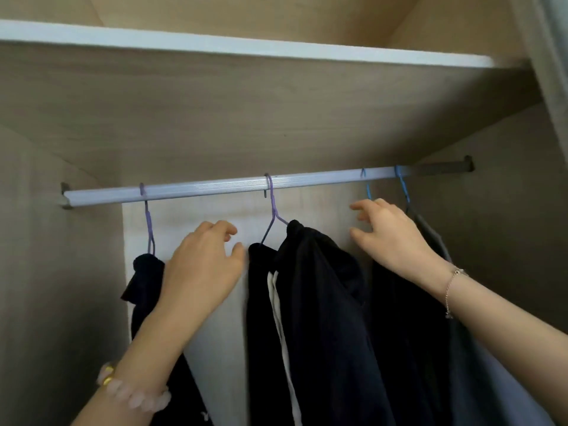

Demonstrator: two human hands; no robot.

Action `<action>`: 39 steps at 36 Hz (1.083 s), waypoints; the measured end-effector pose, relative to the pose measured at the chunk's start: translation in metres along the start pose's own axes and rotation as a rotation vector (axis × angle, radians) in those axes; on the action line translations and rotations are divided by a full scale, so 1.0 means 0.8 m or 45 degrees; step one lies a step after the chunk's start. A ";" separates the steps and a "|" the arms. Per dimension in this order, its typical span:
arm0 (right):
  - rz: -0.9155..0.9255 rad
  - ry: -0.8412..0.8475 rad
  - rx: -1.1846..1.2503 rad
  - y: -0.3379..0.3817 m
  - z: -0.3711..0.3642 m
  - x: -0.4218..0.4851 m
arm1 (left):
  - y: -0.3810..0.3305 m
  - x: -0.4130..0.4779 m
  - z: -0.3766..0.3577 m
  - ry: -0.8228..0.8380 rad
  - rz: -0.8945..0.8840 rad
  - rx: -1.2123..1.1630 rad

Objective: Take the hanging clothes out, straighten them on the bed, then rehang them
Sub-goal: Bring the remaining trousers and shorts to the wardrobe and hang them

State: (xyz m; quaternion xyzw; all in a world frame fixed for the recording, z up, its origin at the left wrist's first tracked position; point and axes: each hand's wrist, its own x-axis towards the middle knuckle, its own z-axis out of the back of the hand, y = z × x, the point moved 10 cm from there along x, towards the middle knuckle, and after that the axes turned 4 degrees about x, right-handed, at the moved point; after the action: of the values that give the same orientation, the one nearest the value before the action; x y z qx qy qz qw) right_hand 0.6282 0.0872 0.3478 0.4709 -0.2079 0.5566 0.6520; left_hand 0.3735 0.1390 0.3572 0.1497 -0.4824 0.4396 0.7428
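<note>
Nearest the camera, two bare forearms reaching up into the wardrobe, a pink bead bracelet [135, 392] on the left wrist and a thin chain bracelet [451, 287] on the right. Just beyond, left hand [206, 265] with fingers loosely apart, clamped on nothing, hovering between the dark garment at far left [144, 281] and the dark jacket in the middle [319, 302]. Right hand [390, 232] likewise spread and empty, fingertips just below the rail, near the blue hanger [368, 192]. Probably the first step: taking the hanging clothes out, nothing lifted yet. Next move likely calls for closing on a hanger neck and lifting its hook up and over the rail before drawing the garment out. Farther back, the metal rail [215, 189] carrying two purple hangers [272, 204] and a second blue hanger [402, 189] at right with a grey garment [436, 238]. Above, a white-edged shelf [246, 47] limiting headroom for unhooking; garments hang close together on the right, so snagging seems possible. Bed not in view.
</note>
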 end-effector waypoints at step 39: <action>-0.198 0.613 0.863 -0.082 -0.117 0.057 | -0.062 0.032 -0.141 0.185 0.655 -0.980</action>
State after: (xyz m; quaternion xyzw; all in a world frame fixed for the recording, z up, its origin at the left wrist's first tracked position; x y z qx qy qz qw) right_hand 0.6783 0.1949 0.3152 0.5297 0.1813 0.6367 0.5303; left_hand 0.4826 0.1967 0.3339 -0.2922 -0.5786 0.4079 0.6431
